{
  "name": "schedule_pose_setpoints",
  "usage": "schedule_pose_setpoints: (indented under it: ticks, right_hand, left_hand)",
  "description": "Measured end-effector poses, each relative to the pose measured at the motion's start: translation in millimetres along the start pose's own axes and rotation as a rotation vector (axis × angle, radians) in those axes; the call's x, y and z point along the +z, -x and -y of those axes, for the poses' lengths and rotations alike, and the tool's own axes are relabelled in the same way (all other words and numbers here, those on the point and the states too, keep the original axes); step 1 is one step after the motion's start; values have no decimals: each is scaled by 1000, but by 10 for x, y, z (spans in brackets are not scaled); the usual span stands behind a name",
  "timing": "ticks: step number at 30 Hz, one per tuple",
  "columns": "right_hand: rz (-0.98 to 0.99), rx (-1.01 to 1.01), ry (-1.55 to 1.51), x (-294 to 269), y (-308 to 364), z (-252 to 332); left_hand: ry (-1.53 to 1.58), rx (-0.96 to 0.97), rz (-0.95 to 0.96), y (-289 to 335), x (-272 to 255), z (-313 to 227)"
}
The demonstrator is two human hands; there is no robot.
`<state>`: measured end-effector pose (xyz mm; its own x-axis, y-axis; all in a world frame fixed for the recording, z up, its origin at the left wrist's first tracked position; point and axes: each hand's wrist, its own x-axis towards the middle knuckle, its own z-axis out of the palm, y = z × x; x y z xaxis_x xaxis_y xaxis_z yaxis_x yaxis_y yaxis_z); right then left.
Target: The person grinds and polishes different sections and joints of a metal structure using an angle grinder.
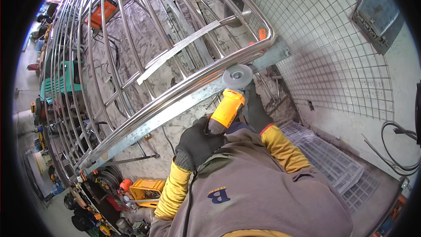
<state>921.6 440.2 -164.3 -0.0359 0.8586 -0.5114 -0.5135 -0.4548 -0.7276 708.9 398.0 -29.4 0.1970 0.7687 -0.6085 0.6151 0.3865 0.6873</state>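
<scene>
A yellow and black angle grinder [227,109] is held in front of my torso, its grey disc [237,77] at the far end. My left hand [199,142], in a dark glove, is closed round the grinder's rear body. On the right side, close behind the disc, my gloved right hand [256,109] grips the tool; its fingers are partly hidden. The disc overlaps the edge of a shiny tubular metal frame [193,79] in this view; I cannot tell whether it touches. A flat galvanized beam [153,122] runs under the frame's near edge.
Wire mesh [324,30] leans on the right wall, with wrapped mesh panels [326,151] on the floor below. A yellow crate [147,191] stands lower left among tools. An orange box [101,12] and a green machine [63,81] show behind the bars. A black cord [190,202] crosses my front.
</scene>
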Motion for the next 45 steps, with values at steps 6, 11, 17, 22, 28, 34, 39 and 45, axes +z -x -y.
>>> schedule_pose_setpoints:
  ticks: [6,11,17,22,28,34,39,45]
  right_hand:
    - [58,96,16,-190,-70,21]
    - [13,-91,346,-421,-310,-528]
    - [44,-38,303,-431,-196,-173]
    - [27,30,103,-182,-91,-99]
    - [-13,-115,329,-237,-183,-308]
    - [33,53,32,-189,-37,79]
    - [-104,130,103,-16,-17,26]
    - [174,-6,82,-24,171,-300]
  left_hand:
    - [-115,26,-3,-53,42,-36]
    - [4,-62,84,60,-77,-57]
    - [-132,35,-14,-103,73,-2]
    - [-31,42,0,-44,35,57]
    - [-12,-1,5,7,-13,36]
    - [-173,14,-1,-127,49,3]
    - [-62,38,-4,-80,51,191]
    - [-109,-73,19,287,-140,176]
